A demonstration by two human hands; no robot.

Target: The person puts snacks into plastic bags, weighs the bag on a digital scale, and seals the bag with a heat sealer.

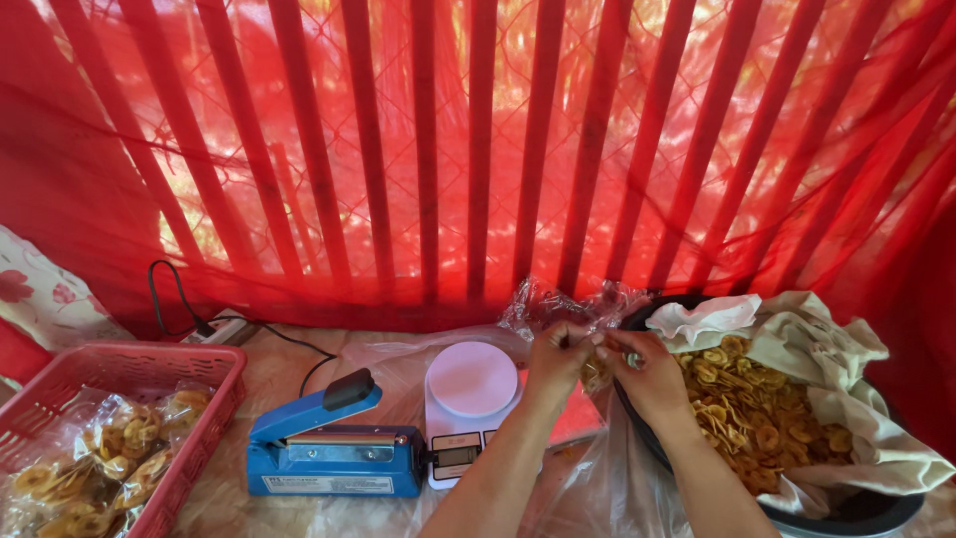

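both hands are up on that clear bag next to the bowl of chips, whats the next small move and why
Probably lower the clear plastic bag onto the white scale. The left hand and right hand pinch its mouth together, some banana chips seem to be inside already, and the scale pan sits bare just to its left, beside the blue heat sealer.

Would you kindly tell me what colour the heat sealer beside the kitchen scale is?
The heat sealer is blue with a black handle knob, seen best in the head view.

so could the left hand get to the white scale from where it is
Probably yes: the left hand is beside the white scale with nothing between them, but both hands are pinching a clear plastic bag, which it would have to release.
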